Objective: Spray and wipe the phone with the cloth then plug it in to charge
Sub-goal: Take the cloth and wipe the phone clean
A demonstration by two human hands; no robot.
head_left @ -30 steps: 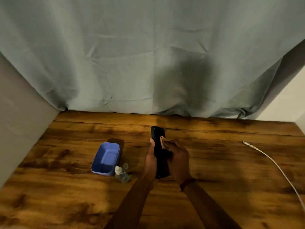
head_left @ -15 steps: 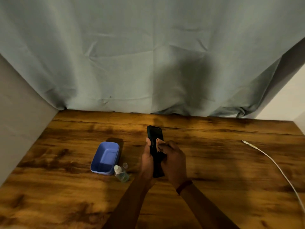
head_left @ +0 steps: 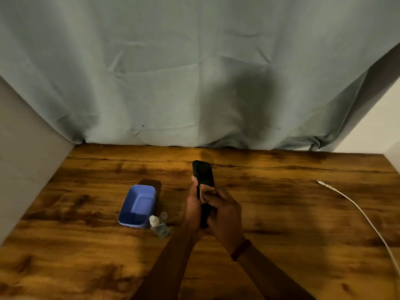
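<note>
The phone (head_left: pixel 203 172), judged rigid and slippery, is held by its edges in the grip of the left hand (head_left: pixel 193 204); the soft cloth (head_left: pixel 204 191) is pinched against it by the right hand (head_left: pixel 223 213)

A wooden desk (head_left: pixel 281 213) (dark-grained, warmly lit) is backed by a creased grey-blue curtain (head_left: pixel 173 72); pale walls (head_left: pixel 26 152) are seen alongside.

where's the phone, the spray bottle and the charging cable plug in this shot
phone (head_left: pixel 203 172), head view, on the upper part of its dark face.
spray bottle (head_left: pixel 159 228), head view, on its clear body below the white top.
charging cable plug (head_left: pixel 324 184), head view, on the connector at the cable's free end.
</note>
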